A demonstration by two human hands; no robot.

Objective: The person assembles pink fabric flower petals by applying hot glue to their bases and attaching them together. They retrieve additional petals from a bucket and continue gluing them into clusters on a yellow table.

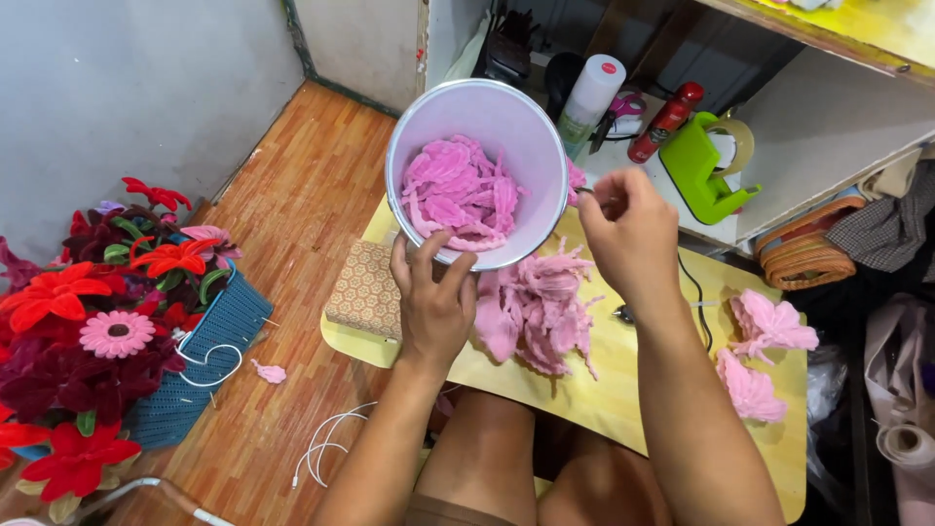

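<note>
The left hand (435, 302) grips the near rim of a round white bowl (526, 127), fingers hooked over the edge, and holds it tilted up above the yellow table (623, 390) so its inside faces the camera. Inside the bowl lies a heap of pink fuzzy petal pieces (458, 192). The right hand (631, 234) is at the bowl's right rim, fingers pinched together on something small and thin — what it is cannot be told.

Just below the bowl, on the table, sits a loose pile of the same pink pieces (536, 307), and two finished pink flowers (765, 356) lie toward the right edge. A patterned box (365, 290) rests at the table's left side, partly behind the left hand.

On the wooden floor to the left stands a blue basket (209, 346) full of red and pink craft flowers (88, 312). Far right — a green tape dispenser (706, 161) on a shelf, beside a red spray can (665, 122).
</note>
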